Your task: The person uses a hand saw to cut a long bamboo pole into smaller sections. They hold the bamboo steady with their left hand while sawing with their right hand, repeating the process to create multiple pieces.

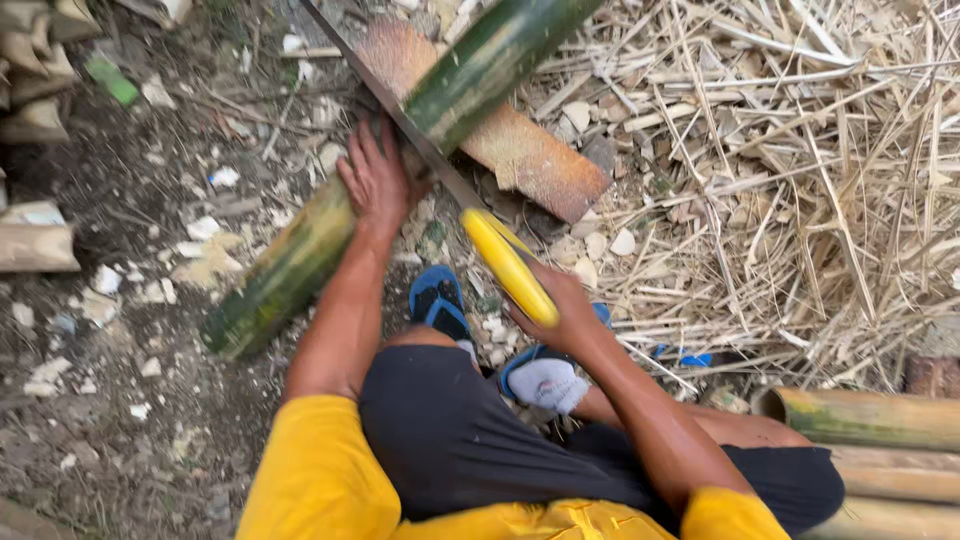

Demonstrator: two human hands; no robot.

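Head view: the green bamboo pole [470,80] runs diagonally from lower left to upper right; the left hand [375,180] presses flat on it, fingers spread, while the right hand [560,305] wraps the yellow-handled saw [505,262], blade crossing the pole just beside the left hand

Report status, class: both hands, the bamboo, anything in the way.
Left hand pressing down on green bamboo pole. Right hand gripping yellow-handled saw, blade across pole. Rusty sheet underneath; nothing blocking.
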